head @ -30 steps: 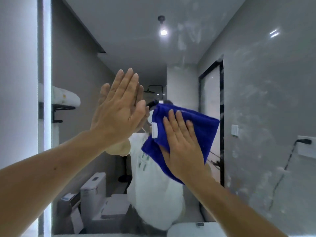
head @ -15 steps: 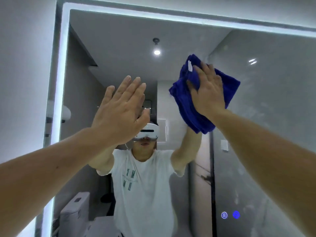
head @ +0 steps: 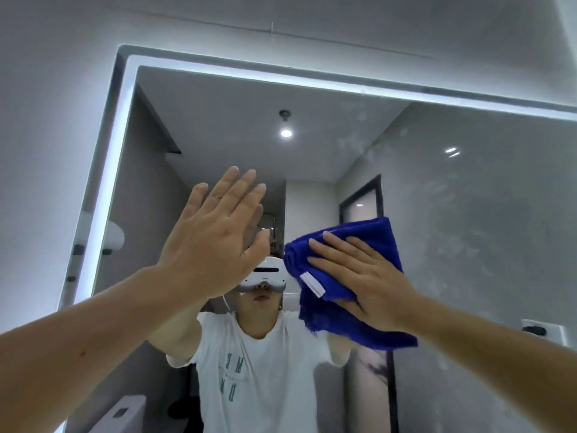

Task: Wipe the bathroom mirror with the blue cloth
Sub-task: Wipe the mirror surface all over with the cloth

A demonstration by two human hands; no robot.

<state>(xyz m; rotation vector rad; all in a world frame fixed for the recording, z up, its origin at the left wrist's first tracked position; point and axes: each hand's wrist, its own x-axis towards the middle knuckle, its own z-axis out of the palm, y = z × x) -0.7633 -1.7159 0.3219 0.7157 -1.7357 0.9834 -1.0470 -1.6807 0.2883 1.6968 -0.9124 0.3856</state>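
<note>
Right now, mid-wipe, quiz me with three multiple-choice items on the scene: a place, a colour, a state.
1. The blue cloth lies where from the left hand? A left of it; B right of it; C under it.
2. The cloth's tag is: A white; B red; C black.
3. The right hand is: A a fist; B off the cloth; C flat, pressing the cloth on the mirror.
Key: B, cloth sits right of the raised left hand; A, tag shows white on blue; C, straight fingers spread over the cloth.
</note>
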